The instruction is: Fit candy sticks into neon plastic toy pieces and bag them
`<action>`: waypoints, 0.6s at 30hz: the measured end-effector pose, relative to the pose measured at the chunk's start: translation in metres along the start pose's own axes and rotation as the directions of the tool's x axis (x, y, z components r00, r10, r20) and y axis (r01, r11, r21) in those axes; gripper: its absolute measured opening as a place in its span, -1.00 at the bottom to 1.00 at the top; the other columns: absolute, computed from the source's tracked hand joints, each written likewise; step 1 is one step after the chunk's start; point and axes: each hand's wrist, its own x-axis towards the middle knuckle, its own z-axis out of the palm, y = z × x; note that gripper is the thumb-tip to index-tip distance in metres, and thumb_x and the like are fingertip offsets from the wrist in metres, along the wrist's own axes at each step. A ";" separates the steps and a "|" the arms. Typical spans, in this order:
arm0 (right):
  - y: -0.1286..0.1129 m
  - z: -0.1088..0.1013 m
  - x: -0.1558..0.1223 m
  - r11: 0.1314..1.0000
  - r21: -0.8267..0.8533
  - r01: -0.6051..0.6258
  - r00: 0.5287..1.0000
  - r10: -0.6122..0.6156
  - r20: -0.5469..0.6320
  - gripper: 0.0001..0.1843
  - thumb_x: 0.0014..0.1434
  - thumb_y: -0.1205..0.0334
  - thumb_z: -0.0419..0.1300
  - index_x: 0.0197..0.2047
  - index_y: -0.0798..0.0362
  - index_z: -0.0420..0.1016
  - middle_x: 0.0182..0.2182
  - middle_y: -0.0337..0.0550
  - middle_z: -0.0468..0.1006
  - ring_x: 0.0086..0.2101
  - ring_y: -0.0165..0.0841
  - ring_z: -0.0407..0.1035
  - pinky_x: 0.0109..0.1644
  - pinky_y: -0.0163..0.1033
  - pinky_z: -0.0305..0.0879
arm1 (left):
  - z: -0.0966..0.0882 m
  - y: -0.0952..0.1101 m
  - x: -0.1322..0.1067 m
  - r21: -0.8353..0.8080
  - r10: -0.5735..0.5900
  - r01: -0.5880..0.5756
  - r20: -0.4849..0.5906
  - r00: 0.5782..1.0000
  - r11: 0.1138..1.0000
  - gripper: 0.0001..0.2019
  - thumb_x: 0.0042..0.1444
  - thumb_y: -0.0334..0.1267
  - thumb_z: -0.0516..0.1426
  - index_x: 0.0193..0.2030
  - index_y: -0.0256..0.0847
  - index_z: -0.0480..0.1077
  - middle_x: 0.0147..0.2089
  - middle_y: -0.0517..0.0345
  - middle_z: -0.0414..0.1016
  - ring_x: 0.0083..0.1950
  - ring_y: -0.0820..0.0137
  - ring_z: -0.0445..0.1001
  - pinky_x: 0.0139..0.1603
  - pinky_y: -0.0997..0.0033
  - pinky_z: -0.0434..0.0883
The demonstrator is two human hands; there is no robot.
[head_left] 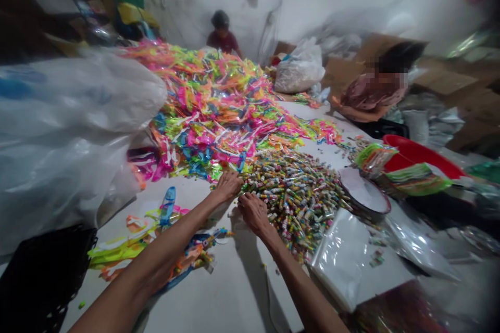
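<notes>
My left hand (pixel 229 185) is at the left edge of a heap of small printed tubes (pixel 299 192), its fingers curled together. Just below and to the right, my right hand (pixel 253 211) has its fingertips pinched close to the left hand. Whatever either hand holds is hidden or too small to make out. Behind the hands rises a large pile of bright plastic pieces (pixel 219 99) in pink, orange, yellow-green and blue. A smaller group of similar pieces (pixel 128 242), some with tubes at their ends, lies beside and under my left forearm.
A big translucent bag (pixel 70 140) bulges at the left above a black crate (pixel 47 276). Clear plastic bags (pixel 339 255) lie at the right near a round white tray (pixel 365 192) and red basin (pixel 422 156). One person (pixel 375 91) sits at right, another (pixel 222 36) behind the pile.
</notes>
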 end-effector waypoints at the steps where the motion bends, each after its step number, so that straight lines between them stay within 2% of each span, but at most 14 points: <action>1: 0.001 -0.002 -0.005 0.996 0.084 -0.019 0.998 0.024 -0.064 -0.83 0.17 0.32 0.01 -0.26 0.03 0.42 -0.26 -0.10 0.48 -0.21 -0.29 0.31 -0.18 -0.28 0.12 | 0.004 -0.002 -0.003 -0.006 -0.006 0.006 -0.004 1.000 1.000 -0.82 0.14 -0.34 0.01 -0.23 -0.20 0.43 -0.09 -0.02 0.38 0.01 0.19 0.28 0.09 0.13 0.17; 3: 0.005 -0.006 -0.013 0.955 0.284 -0.083 0.977 0.134 -0.164 -0.82 0.20 0.24 -0.01 -0.23 0.06 0.40 -0.30 -0.10 0.48 -0.24 -0.30 0.31 -0.18 -0.28 0.14 | 0.007 -0.007 -0.015 -0.016 -0.010 0.010 -0.011 1.000 1.000 -0.80 0.14 -0.38 -0.02 -0.18 -0.21 0.40 -0.07 -0.02 0.37 0.02 0.21 0.27 0.13 0.12 0.15; 5: 0.008 -0.010 -0.020 0.853 0.499 -0.150 0.946 0.271 -0.178 -0.77 0.21 0.15 -0.02 -0.21 0.08 0.38 -0.36 -0.13 0.46 -0.34 -0.33 0.31 -0.26 -0.29 0.17 | 0.004 -0.011 -0.026 -0.077 -0.009 0.007 -0.026 1.000 0.997 -0.75 0.12 -0.42 -0.03 -0.10 -0.21 0.36 0.00 -0.03 0.35 0.07 0.25 0.24 0.16 0.16 0.13; 7: 0.010 -0.014 -0.025 0.706 0.690 -0.160 0.934 0.334 -0.125 -0.74 0.18 0.08 0.01 -0.28 0.08 0.39 -0.44 -0.19 0.42 -0.42 -0.37 0.28 -0.34 -0.31 0.18 | -0.003 -0.013 -0.035 -0.178 -0.013 0.005 -0.043 0.999 0.984 -0.74 0.11 -0.45 -0.05 -0.10 -0.23 0.34 -0.03 -0.03 0.37 0.05 0.27 0.27 0.14 0.21 0.16; 9: 0.009 -0.016 -0.030 0.528 0.836 -0.149 0.944 0.327 -0.038 -0.70 0.14 0.02 0.06 -0.32 0.09 0.41 -0.48 -0.23 0.37 -0.46 -0.40 0.27 -0.39 -0.32 0.20 | -0.014 -0.009 -0.041 -0.267 -0.022 0.006 -0.055 0.998 0.964 -0.80 0.11 -0.43 -0.06 -0.20 -0.25 0.35 -0.18 -0.01 0.42 -0.08 0.28 0.35 0.05 0.24 0.23; 11: 0.005 -0.021 -0.035 0.356 0.918 -0.176 0.945 0.323 0.056 -0.67 0.08 0.00 0.12 -0.26 0.10 0.43 -0.50 -0.25 0.36 -0.49 -0.41 0.26 -0.44 -0.33 0.22 | -0.027 0.000 -0.049 -0.295 -0.030 0.008 -0.069 0.997 0.955 -0.85 0.13 -0.35 -0.03 -0.24 -0.25 0.34 -0.30 0.05 0.42 -0.21 0.31 0.38 -0.08 0.29 0.28; 13: -0.002 -0.029 -0.041 0.238 0.951 -0.198 0.934 0.340 0.109 -0.63 0.02 0.00 0.19 -0.19 0.09 0.42 -0.53 -0.28 0.37 -0.54 -0.44 0.25 -0.49 -0.33 0.22 | -0.040 0.013 -0.062 -0.393 -0.051 0.018 -0.074 0.996 0.919 -0.80 0.13 -0.27 0.00 -0.12 -0.25 0.30 -0.33 0.12 0.41 -0.30 0.37 0.39 -0.22 0.38 0.32; 14: -0.005 -0.034 -0.044 0.211 0.959 -0.188 0.934 0.341 0.109 -0.64 0.01 0.02 0.22 -0.21 0.09 0.41 -0.54 -0.29 0.39 -0.56 -0.46 0.24 -0.50 -0.33 0.22 | -0.047 0.019 -0.071 -0.488 -0.073 0.038 -0.054 0.996 0.872 -0.72 0.12 -0.23 0.02 -0.04 -0.25 0.26 -0.33 0.14 0.40 -0.34 0.40 0.38 -0.30 0.42 0.33; 16: -0.013 -0.047 -0.049 0.199 0.968 -0.151 0.946 0.315 0.083 -0.71 0.00 0.05 0.24 -0.31 0.10 0.43 -0.55 -0.27 0.42 -0.58 -0.48 0.24 -0.49 -0.35 0.20 | -0.060 0.031 -0.091 -0.698 -0.090 0.107 0.061 0.994 0.708 -0.64 0.10 -0.16 0.04 0.01 -0.27 0.26 -0.33 0.17 0.39 -0.43 0.46 0.36 -0.41 0.48 0.30; 18: -0.019 -0.058 -0.054 0.206 0.969 -0.134 0.964 0.256 0.079 -0.76 0.01 0.09 0.23 -0.33 0.10 0.48 -0.55 -0.26 0.43 -0.55 -0.47 0.26 -0.47 -0.35 0.19 | -0.069 0.040 -0.111 -0.834 -0.046 0.197 0.203 0.978 0.515 -0.66 0.07 -0.11 0.07 -0.09 -0.29 0.34 -0.35 0.18 0.37 -0.46 0.49 0.34 -0.43 0.48 0.29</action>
